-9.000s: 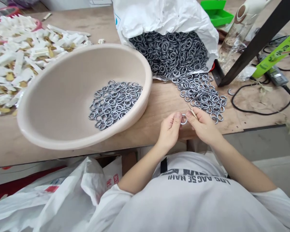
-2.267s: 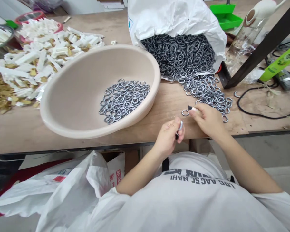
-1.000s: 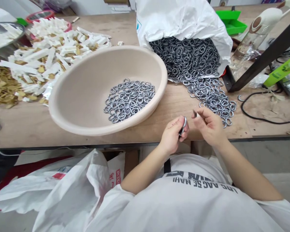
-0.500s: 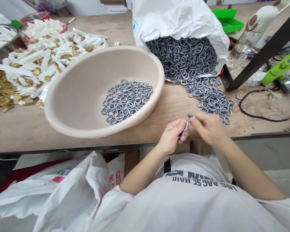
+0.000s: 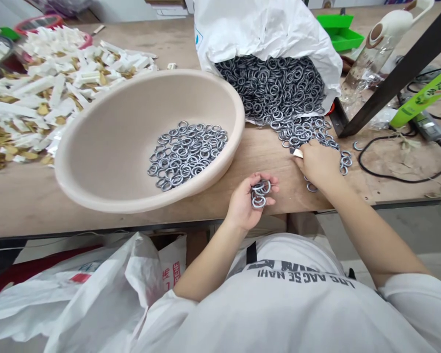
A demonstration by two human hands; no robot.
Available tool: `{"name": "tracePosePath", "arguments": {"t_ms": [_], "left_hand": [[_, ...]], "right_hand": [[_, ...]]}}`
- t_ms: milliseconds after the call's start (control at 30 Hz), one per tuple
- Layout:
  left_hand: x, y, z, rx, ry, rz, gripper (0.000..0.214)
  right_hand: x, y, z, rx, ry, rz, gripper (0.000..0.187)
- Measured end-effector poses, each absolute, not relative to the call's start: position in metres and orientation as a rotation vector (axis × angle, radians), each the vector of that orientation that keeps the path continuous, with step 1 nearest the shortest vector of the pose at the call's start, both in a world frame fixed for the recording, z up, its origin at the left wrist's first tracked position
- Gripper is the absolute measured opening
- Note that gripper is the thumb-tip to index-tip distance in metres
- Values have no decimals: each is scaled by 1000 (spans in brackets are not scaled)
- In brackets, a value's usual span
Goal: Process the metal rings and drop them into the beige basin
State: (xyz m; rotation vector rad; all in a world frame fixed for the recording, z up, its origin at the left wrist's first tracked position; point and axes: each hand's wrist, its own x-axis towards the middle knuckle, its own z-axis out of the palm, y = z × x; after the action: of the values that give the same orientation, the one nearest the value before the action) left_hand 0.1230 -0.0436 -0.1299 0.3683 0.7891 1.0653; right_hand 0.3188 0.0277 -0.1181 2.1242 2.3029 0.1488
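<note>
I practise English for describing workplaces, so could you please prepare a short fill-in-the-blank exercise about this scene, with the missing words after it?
Several grey rings rest in the open ____ hand.
The right hand is at the ring pile in front of the ____ sack.
In the picture, the black post stands to the ____ of the beige basin.
The plastic tray beyond the sack is bright ____.
Missing words: left; white; right; green.

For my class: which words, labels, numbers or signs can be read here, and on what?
"AAGSE NAHI": upside down on shirt; other lettering unclear.
"RENE" (apparently): sideways on small white bag; other characters unclear.
Large white bag: print too blurred.
Green strip: characters too blurred.
White sack: blue mark too small.
No readable numbers.
</note>
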Motion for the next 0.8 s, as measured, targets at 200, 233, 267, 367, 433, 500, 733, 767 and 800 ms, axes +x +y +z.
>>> {"name": "tracePosePath", "arguments": {"t_ms": [200,233,267,367,433,500,733,767,800], "left_hand": [[128,-38,-124,270,818,1134,27],[128,-38,-123,254,805,1132,29],[128,-38,-123,241,791,1130,31],[128,-40,-125,252,778,1141,35],[129,-40,-127,320,811,1172,36],[133,-41,-130,438,872,1210,37],[161,-42,-137,744,875,1200,43],[163,-43,-138,749,864,1220,43],[164,-44,-139,755,855,1240,44]], "right_hand": [[315,19,-114,1963,2461,109,36],[315,19,-115,1964,2482,113,34],[317,19,-117,1969,2497,116,32],[323,23,-120,2032,2547,86,27],[328,26,-121,2160,2624,-45,27],[329,25,-120,2333,2737,-465,29],[295,-23,-132,2063,2727,-2295,34],[291,-30,-134,2112,2773,-2234,32],[288,-35,-136,2183,2828,-2140,30]]}}
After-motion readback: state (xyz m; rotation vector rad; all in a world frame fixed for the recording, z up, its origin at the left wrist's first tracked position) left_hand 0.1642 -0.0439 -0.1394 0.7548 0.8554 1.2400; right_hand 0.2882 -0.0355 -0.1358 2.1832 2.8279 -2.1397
